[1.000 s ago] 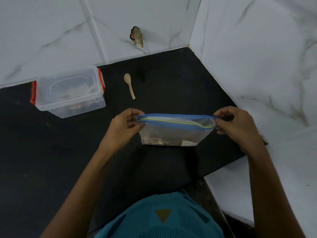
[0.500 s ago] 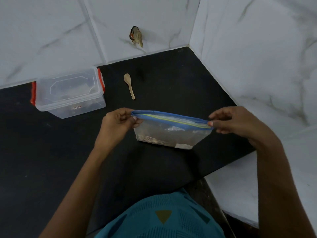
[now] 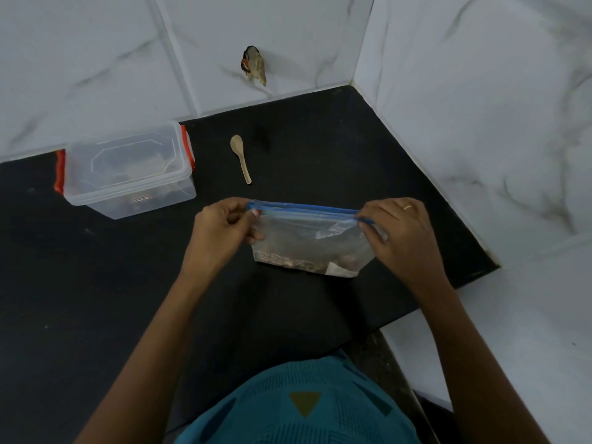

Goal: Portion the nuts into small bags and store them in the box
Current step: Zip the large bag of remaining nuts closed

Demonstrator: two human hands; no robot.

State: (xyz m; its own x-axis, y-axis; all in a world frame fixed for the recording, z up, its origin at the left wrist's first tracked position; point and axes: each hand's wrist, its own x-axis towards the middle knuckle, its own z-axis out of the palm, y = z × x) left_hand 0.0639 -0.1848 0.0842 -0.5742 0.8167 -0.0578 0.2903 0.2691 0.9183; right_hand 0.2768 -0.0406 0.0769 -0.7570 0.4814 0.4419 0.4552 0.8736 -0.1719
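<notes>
left hand point(image 3: 221, 232) is pinching the left end of the zip-lock bag point(image 3: 307, 241) at its blue zip strip point(image 3: 304, 209), thumb and forefinger curled onto the strip, other fingers curling behind the bag's left edge. right hand point(image 3: 400, 238) is pinching the right end of the same strip, fingers curled down over the bag's upper right corner. thin ring point(image 3: 407, 207) is showing on one finger. both hands are gripping the bag.

bag is hanging between the two hands, mouth up, strip running roughly level left to right. strip is looking pressed together along the visible length, can't tell if fully sealed. clear plastic, dark contents sitting along the bottom, too blurred to call them nuts for sure. bottom edge is sitting at or just above the black countertop point(image 3: 96, 299), can't tell if touching.

clear plastic box point(image 3: 128, 168) is sitting on the countertop left-rear of the bag, well apart from it, near the wall, lid on, red clips point(image 3: 59, 171) on both short ends. dark stuff is showing through the walls, not identifiable.

small wooden spoon point(image 3: 241, 158) is lying flat between box and bag, bowl toward the wall, handle pointing at the bag, touching neither.

white marble-look tiles point(image 3: 96, 59) are backing the counter at rear and right. small brownish object point(image 3: 254, 65) is sticking to the rear wall above the spoon, can't tell what it is.
</notes>
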